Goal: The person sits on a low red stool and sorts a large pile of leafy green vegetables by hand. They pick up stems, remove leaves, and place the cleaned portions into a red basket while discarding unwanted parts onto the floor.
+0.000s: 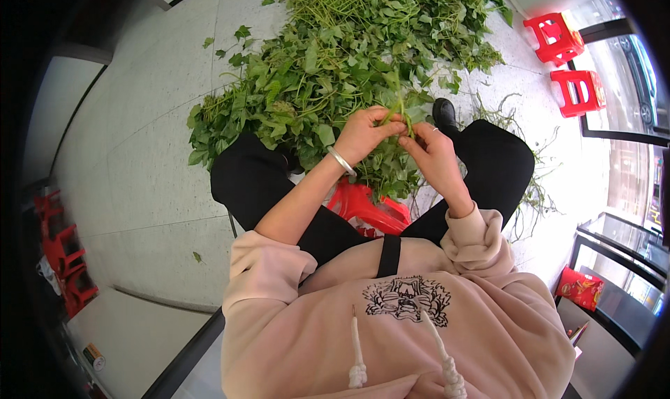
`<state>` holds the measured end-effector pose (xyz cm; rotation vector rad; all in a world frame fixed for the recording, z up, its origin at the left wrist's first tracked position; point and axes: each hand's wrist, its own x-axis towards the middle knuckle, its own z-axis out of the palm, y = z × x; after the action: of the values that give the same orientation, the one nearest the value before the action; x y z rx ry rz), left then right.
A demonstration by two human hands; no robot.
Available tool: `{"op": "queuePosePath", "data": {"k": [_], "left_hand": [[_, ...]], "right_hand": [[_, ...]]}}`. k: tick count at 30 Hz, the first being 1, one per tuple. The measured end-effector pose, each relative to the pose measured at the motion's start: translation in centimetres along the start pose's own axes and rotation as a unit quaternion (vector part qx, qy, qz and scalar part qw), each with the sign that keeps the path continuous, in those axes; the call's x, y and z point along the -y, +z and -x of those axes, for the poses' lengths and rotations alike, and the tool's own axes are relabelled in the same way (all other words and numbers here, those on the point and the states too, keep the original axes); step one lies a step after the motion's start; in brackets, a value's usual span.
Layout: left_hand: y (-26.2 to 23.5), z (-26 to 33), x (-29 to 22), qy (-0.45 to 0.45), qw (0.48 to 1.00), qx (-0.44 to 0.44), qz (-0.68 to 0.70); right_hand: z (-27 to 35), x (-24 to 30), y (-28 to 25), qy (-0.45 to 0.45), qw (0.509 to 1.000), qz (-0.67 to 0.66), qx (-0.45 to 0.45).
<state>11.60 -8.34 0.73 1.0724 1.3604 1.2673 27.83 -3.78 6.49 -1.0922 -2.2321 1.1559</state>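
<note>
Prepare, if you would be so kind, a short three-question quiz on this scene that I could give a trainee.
1. Fill in the blank: the left hand and the right hand meet at a green, slender ____.
2. Multiple choice: on which side is the silver bangle worn? A) the person's right; B) the person's left; C) both sides.
3. True or false: the pile of leafy greens lies on a tabletop.

Key:
1. Stem.
2. B.
3. False; it lies on the floor.

Pale tiled floor, red stools right, bright glass panes, white tabletop
</note>
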Motion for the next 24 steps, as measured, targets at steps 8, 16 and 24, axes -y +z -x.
{"op": "queuePosePath", "data": {"k": [8, 16, 24], "left_hand": [[-6.2, -2.7, 1.5, 0.012, 0.875, -0.169, -0.454], [-2.4, -0.8, -0.7, -0.089, 0.987, 0.129, 0.041], [-2.5, -1.3, 0.8, 0.048, 0.976, 0.157, -0.143]], "right_hand": [[0.7, -0.9, 0.4, 0.047, 0.998, -0.003, -0.052], [-0.2, -0.5, 0.5, -0.004, 0.995, -0.095, 0.008], [0.0, -0.5, 0.3, 0.062, 0.995, -0.072, 0.01]]}}
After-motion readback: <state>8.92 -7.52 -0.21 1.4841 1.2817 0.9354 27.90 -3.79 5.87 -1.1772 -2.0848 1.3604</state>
